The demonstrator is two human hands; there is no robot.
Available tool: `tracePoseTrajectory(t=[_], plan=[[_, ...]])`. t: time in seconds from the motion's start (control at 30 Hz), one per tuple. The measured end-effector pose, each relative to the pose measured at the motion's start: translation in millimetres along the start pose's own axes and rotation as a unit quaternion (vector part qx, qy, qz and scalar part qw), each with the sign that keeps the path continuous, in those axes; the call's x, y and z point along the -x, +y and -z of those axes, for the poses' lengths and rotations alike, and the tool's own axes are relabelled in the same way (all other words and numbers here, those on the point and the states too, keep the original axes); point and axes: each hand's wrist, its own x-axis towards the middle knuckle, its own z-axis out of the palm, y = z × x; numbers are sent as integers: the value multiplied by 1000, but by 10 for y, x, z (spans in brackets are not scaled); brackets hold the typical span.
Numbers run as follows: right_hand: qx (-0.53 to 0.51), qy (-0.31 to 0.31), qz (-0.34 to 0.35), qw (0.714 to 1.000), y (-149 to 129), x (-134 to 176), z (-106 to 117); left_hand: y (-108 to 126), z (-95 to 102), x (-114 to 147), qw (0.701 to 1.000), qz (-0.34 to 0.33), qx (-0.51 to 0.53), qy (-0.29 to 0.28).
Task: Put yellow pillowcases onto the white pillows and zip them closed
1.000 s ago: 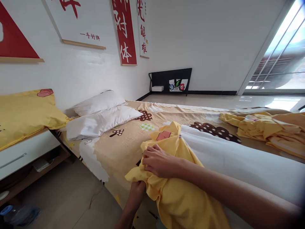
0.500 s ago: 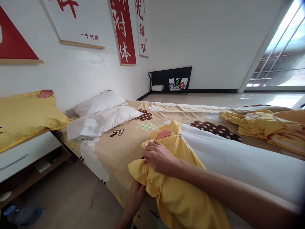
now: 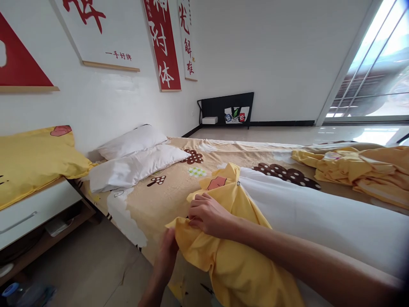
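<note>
A yellow quilt cover (image 3: 246, 260) with a pink patch lies gathered over one end of a white quilt (image 3: 306, 213) on the bed. A small round fastener (image 3: 238, 183) shows where yellow meets white. My right hand (image 3: 209, 215) is closed on a bunched fold of the cover, its fingertips partly hidden in the cloth. Lower and to the left, my left hand (image 3: 166, 247) pinches the cover's outer corner at the bed's near edge. Its fingers are partly behind the fabric.
Two white pillows (image 3: 137, 168) lie at the head of the patterned bed (image 3: 153, 204). Crumpled yellow cloth (image 3: 358, 168) is on the far right. A yellow pillow (image 3: 35, 155) rests on the nightstand (image 3: 41, 209); a plastic bottle (image 3: 27, 294) is on the floor.
My left hand has come out from beneath the cover, moving left and up to its corner. My right hand has shifted slightly left, still gripping the fold.
</note>
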Motion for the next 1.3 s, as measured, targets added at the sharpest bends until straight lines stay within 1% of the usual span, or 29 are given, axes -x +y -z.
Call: tracePoseTrajectory(t=[0.1,0.13,0.17,0.23,0.3,0.37,0.4,0.47,0.53,0.57,0.67,0.8,0.87,0.93,1.03,1.1,1.13,1.2,1.27,1.3], plan=[[47,-16,21,999,-43,13,30,145,-161,-8,995,12,-92,-33],[72,-16,30,997,-80,41,51,162,-204,-15,994,14,-102,-37],[101,-9,37,994,-133,88,72,160,-233,-27,995,17,-92,-34],[168,18,44,985,-273,241,86,110,-248,-64,998,42,-28,-26],[226,36,40,973,-426,460,31,36,-228,-108,993,102,43,-41],[271,24,26,962,-538,700,-97,-21,-212,-143,979,168,96,-61],[293,12,22,956,-567,810,-172,-34,-213,-157,973,192,115,-62],[328,-9,26,944,-577,974,-297,-21,-233,-181,966,210,147,-44],[325,-24,48,944,-554,1044,-326,33,-257,-210,962,214,169,-16],[306,-31,57,950,-544,1048,-295,70,-262,-227,960,218,177,-6],[220,-49,54,973,-555,1006,-56,194,-238,-295,953,231,198,1],[125,-79,-1,989,-627,1020,390,376,-204,-374,946,232,225,-7],[80,-91,-26,992,-658,1073,595,479,-236,-385,945,232,229,1],[40,-86,-51,994,-669,1134,753,582,-299,-378,944,231,235,6],[17,-85,-80,993,-584,1204,858,699,-395,-347,942,230,245,1],[34,-109,-109,987,-431,1234,860,717,-426,-320,941,235,242,2],[51,-121,-135,982,-331,1247,856,703,-424,-307,942,238,238,8],[99,-125,-230,960,-116,1279,864,625,-382,-283,944,236,228,30],[145,-114,-348,919,59,1321,897,501,-288,-262,949,232,206,51],[157,-110,-397,898,114,1341,915,433,-225,-250,953,233,188,52]])
